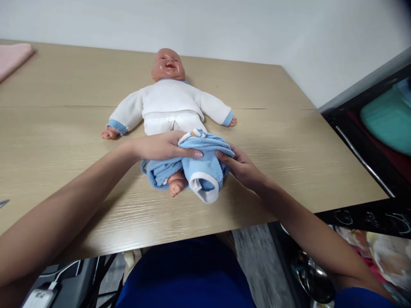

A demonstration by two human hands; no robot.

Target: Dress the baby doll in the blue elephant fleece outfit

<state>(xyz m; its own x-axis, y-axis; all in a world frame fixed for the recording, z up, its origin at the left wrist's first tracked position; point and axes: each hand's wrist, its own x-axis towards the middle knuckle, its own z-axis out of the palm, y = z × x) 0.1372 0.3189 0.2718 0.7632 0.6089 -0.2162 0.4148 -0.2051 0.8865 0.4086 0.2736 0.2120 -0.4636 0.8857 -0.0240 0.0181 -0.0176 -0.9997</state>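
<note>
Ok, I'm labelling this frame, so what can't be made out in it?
In the head view:
Clothed doll: one foot, hidden by the blue garment.
Left hand and right hand: most fingers, hidden by the garment.
Pink item: the rest, cut off by the left edge.

- Ahead of you, a plain white wall rises behind the tabletop.
- The tabletop is pale wood-grain, with a thin seam across it and a soft sheen near you.
- Below you, the floor is streaked grey.
- To your right stands a black-framed unit.
</note>
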